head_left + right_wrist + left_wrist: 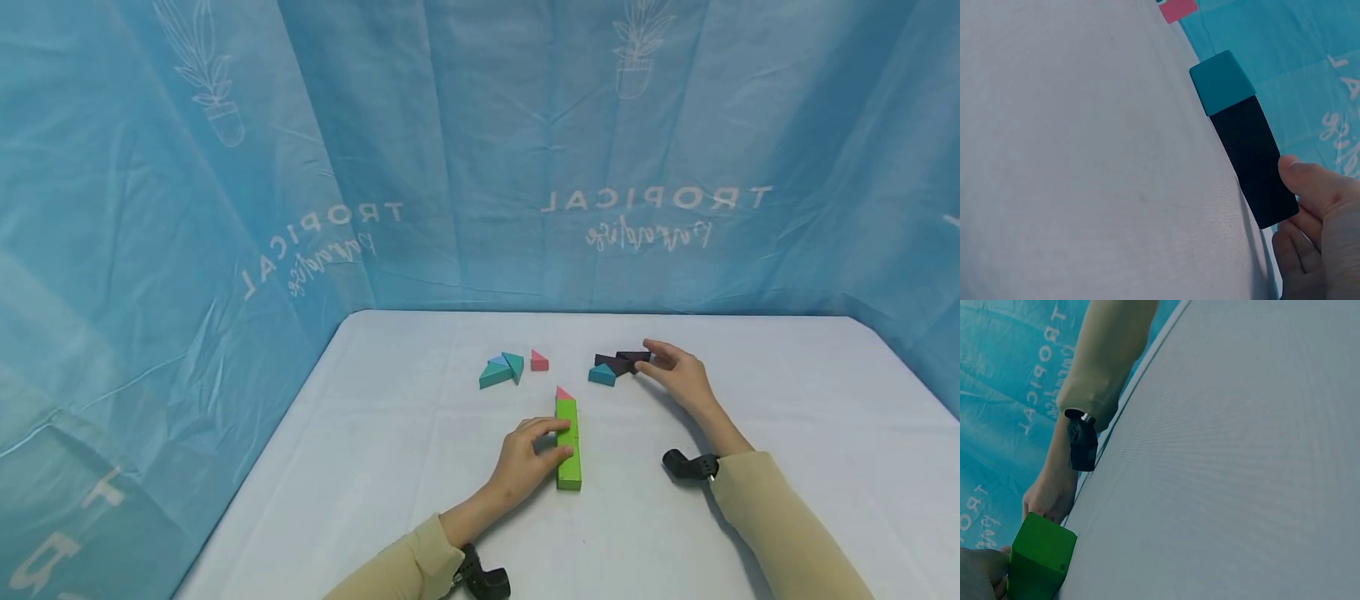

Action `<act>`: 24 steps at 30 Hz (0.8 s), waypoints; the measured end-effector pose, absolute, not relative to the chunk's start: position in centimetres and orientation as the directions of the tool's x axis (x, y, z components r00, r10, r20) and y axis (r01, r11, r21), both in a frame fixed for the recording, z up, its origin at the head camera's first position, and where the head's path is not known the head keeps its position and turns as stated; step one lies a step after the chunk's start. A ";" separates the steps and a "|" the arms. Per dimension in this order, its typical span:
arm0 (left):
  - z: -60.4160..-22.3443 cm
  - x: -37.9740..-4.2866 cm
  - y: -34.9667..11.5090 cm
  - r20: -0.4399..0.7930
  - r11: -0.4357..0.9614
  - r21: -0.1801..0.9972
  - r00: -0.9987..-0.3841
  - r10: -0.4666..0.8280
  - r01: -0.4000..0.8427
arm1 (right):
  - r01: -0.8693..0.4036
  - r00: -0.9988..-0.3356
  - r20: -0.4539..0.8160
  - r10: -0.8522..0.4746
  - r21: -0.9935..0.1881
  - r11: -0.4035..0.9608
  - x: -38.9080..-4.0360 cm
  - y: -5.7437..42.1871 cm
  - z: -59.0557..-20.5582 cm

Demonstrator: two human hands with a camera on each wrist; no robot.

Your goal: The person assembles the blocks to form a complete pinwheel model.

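A row of light green blocks (567,467) lies flat on the white cloth, with a pink triangular block (564,393) at its far end. My left hand (522,462) holds this row from the left, index finger and thumb bent onto it. The green end face (1040,553) looms large in the left wrist view, partly covering the fingers behind it. Farther back on the right, my right hand (678,375) pinches a black block (1267,197) at the right end of a dark group. A teal triangular block (602,375) lies against that group's near left side.
Several teal triangular blocks (495,375) lie together at the back left, a small blue one (498,360) among them. Beside them sits another pink triangular block (540,362). A blue printed curtain (480,250) hangs along the table's far and left edges.
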State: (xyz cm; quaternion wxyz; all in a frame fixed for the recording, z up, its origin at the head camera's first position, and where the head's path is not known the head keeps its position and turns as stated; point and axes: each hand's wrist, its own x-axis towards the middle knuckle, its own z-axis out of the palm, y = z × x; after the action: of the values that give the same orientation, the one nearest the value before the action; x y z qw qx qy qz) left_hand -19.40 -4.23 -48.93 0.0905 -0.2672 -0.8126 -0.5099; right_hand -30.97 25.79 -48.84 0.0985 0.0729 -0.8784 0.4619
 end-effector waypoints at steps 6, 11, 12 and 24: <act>-49.1 -19.5 -4.2 0.433 0.347 0.766 -0.833 0.344 0.541 | -0.248 -0.961 0.273 -0.045 -0.775 0.581 -31.0 25.5 -49.0; -48.9 -19.4 -4.3 0.417 0.339 0.782 -0.844 0.338 0.523 | -0.247 -0.958 0.283 -0.037 -0.756 0.606 -30.9 25.2 -49.1; -48.8 -19.4 -4.3 0.415 0.340 0.783 -0.845 0.338 0.521 | -0.246 -0.958 0.284 -0.036 -0.753 0.610 -30.9 25.2 -49.1; -48.8 -19.3 -4.2 0.413 0.337 0.785 -0.845 0.340 0.520 | -0.246 -0.954 0.299 -0.030 -0.721 0.648 -30.8 24.7 -49.1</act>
State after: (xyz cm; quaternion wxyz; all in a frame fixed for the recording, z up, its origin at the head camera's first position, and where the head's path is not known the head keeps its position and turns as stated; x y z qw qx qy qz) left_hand -19.31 -4.22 -48.78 0.0879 -0.2644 -0.8128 -0.5116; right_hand -30.78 24.71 -49.10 0.1311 0.0767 -0.8982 0.4124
